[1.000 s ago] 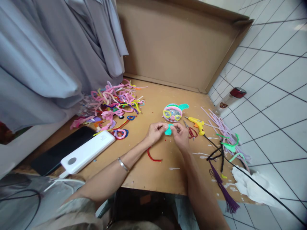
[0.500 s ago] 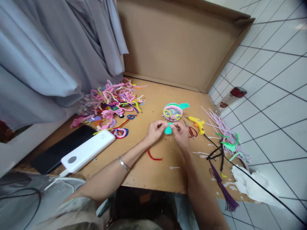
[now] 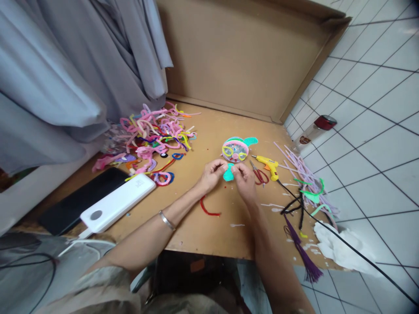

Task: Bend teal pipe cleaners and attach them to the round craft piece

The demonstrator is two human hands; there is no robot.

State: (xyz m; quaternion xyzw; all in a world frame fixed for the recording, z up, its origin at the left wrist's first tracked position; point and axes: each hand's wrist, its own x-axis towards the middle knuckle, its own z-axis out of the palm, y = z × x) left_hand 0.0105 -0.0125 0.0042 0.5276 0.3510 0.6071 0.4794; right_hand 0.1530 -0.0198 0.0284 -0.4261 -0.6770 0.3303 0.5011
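Between my two hands is a small teal fuzzy piece (image 3: 228, 172), which looks like shaped pipe cleaner. My left hand (image 3: 212, 175) pinches its left edge, while the fingers of my right hand (image 3: 244, 178) close on its right side. Just beyond my fingertips stands a round clear craft piece (image 3: 235, 149) with a pink rim, yellow loops and a teal flap sticking out to the right. Red-handled scissors (image 3: 261, 175) lie to the right of my right hand. A curved red pipe cleaner (image 3: 208, 209) rests on the table below my left wrist.
A yellow glue gun (image 3: 268, 166) lies right of the scissors, its black cord trailing to the lower right. Tangled pipe cleaners (image 3: 153, 131) are heaped at the left, behind a white power bank (image 3: 118, 203) and black phone. Lilac stems, a purple tassel (image 3: 304, 257) and white fluff lie right.
Both hands keep their pinch on the teal piece, with hardly any shift of the fingers. The whole view has moved slightly; the objects on the table stay in place.
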